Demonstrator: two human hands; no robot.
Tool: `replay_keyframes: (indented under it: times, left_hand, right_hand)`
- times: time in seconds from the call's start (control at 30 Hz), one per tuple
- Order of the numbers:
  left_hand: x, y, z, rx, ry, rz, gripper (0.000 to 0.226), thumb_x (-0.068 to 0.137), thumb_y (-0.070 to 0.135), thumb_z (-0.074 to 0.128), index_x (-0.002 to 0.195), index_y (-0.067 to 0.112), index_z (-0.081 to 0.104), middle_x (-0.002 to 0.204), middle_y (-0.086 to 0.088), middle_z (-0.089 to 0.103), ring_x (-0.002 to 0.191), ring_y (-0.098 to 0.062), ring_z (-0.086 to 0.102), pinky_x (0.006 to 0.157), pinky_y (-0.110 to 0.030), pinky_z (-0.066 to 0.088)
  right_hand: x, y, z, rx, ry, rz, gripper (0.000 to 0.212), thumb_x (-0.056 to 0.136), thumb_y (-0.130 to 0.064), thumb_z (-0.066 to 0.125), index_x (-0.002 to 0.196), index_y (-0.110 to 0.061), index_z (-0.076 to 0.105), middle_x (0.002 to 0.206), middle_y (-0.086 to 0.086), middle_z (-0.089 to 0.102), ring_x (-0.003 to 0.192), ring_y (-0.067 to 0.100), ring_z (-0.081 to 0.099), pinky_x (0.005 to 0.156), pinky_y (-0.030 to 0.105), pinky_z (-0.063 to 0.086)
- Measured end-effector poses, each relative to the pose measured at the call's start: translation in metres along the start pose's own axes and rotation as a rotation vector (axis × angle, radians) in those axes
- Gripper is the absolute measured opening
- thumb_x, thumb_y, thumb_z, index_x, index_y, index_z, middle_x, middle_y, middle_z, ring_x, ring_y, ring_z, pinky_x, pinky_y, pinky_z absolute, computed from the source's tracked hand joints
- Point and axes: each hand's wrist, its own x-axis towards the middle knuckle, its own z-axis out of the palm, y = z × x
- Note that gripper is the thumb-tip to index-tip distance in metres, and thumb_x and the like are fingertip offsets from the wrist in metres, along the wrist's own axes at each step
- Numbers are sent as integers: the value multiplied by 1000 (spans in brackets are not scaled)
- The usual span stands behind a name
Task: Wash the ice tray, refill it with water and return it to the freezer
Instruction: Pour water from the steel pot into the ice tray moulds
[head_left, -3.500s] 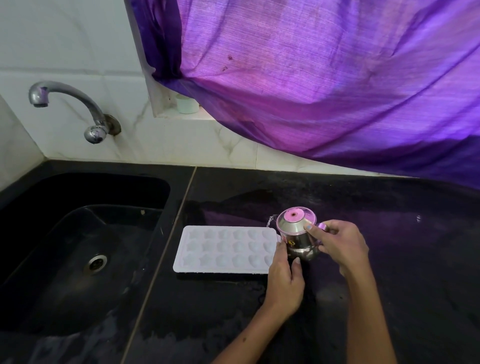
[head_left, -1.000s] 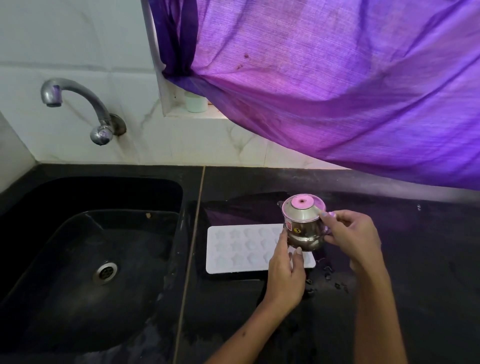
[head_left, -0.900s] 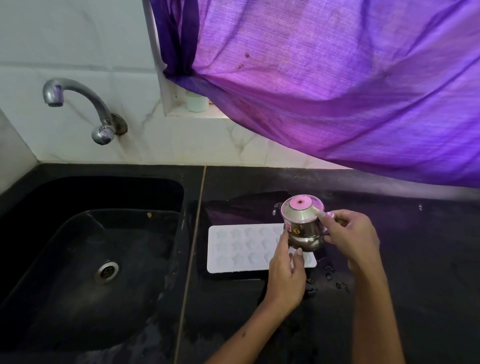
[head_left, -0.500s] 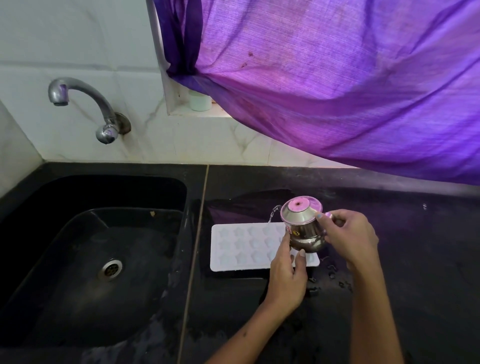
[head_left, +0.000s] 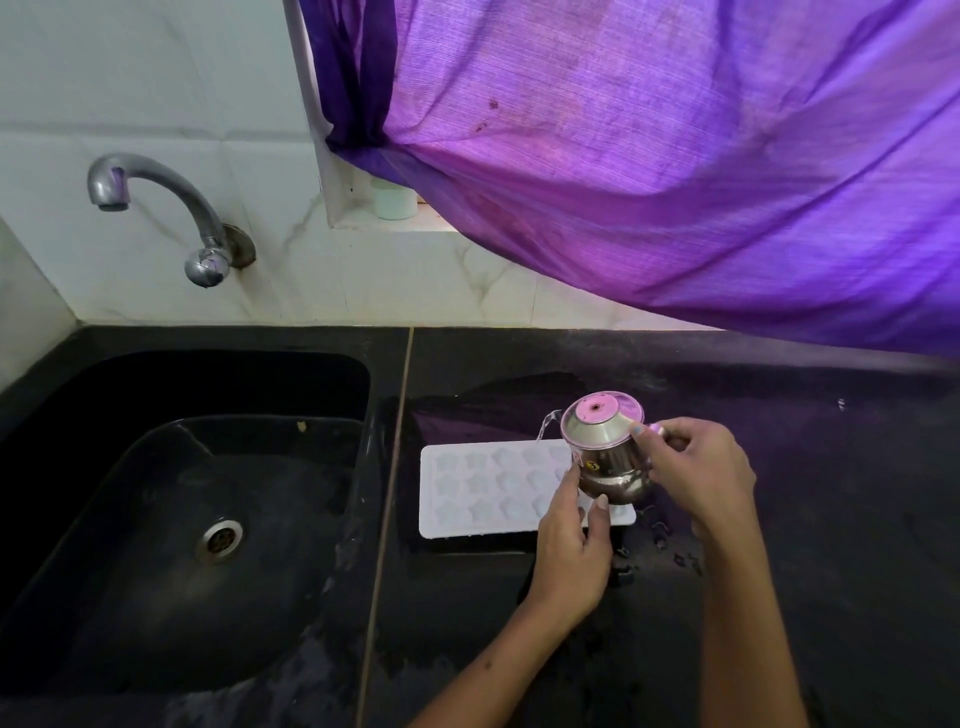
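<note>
Sink (head_left: 78, 525), black, at far left; tap (head_left: 156, 202) on the wall above it, no water running. Small pale cup (head_left: 395, 197) on the sill, curtain (head_left: 675, 182) hanging over the right side.

Tray (head_left: 493, 488): white, star-shaped cells, lying flat on the black counter (head_left: 831, 519) just right of the sink edge. Droplets on the counter near its right end.

Left hand (head_left: 571, 551): fingers curled up under the pot (head_left: 605, 452), thumb and forefinger steadying its belly from below. Pot is steel, tilted away from the person, a thin stream leaving its far lip onto the tray's right-hand cells.

Right hand (head_left: 696, 467): closed on the pot's right side, thumb laid along the rim.

Judgement: refill step under way; how many cells are full cannot be told. The tray looks like light, thin plastic, probably somewhat flexible. Filled, it will be heavier, wet, slippery, and quick to spill if twisted or tipped. Best hold: both short ends, one hand each, kept level. A one-handed corner lift would likely flex it and slop water.
</note>
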Motion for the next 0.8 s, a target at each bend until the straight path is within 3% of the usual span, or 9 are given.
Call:
replay_keyframes:
  times: [0.2,0.33,0.5,0.67,0.8]
  left_hand:
    - [-2,4,-4,21,9,36,42,99,21,44,134,42,35,129,17,55,118,8,49,99,-13,39]
    - [-1,8,-7,19,40,56,45,98,19,44,136,41,32,125,29,49,118,12,46,97,-8,36]
    - [0,5,-7,-10,68,38,62,92,44,38,150,26,23,149,9,39,138,-3,34,114,-34,31]
    - [-1,7,-11,-19,85,38,45,99,26,42,136,47,28,135,19,50,124,8,45,102,-12,36]
    - [-2,1,-13,-17,80,40,46,99,24,44,138,41,28,135,17,51,123,9,45,101,-12,36]
  right_hand:
    - [-3,0,-2,102,2,34,24,85,-38,66,68,-22,66,66,-1,69,75,24,68,82,48,54]
    - [-1,4,0,224,-7,55,20,82,-39,69,69,-23,70,62,-1,70,71,22,71,79,52,56]
    - [-1,0,5,254,-1,12,22,79,-45,68,74,-24,71,65,-5,71,73,19,71,79,51,57]
    - [-6,-11,10,146,18,-30,22,84,-43,66,75,-22,68,68,-5,70,75,21,69,81,45,54]
    - [-8,-15,13,62,11,-67,22,86,-43,64,77,-23,67,72,-6,69,77,21,67,81,41,51]
